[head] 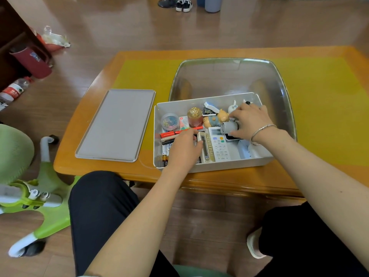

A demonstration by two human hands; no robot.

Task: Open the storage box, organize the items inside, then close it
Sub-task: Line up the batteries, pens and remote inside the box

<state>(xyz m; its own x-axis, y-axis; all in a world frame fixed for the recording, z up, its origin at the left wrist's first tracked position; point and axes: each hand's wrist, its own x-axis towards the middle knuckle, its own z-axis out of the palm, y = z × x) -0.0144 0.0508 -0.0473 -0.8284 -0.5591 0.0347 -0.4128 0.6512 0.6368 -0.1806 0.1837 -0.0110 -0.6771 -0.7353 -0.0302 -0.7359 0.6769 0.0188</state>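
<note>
The likeliest slip is a knock-on — the items sit packed close, so lifting or sliding one could tip the jar (194, 116) or topple the figurines (216, 118) beside it. The right hand (250, 121) curls round a grey cylinder (229, 126) just above a dark device (232, 136); if pulled out carelessly it could drag that along or bump the white remote (219, 144). The left hand (184, 148) rests among the batteries (165, 154) and pens (175, 133), fingers bent against a cream remote (205, 147); whether it truly grips it I cannot tell. Loose batteries may roll out of order as the hand shifts.

The box (215, 168) is white, shallow and rectangular, standing near the front edge of the table (127, 76), open, with its flat grey lid (117, 124) lying apart to the left. A clear tub (275, 76) stands right behind it. Inside — a round tub of clips (170, 121) at the far left, the remotes in the middle, small toys along the back wall.
</note>
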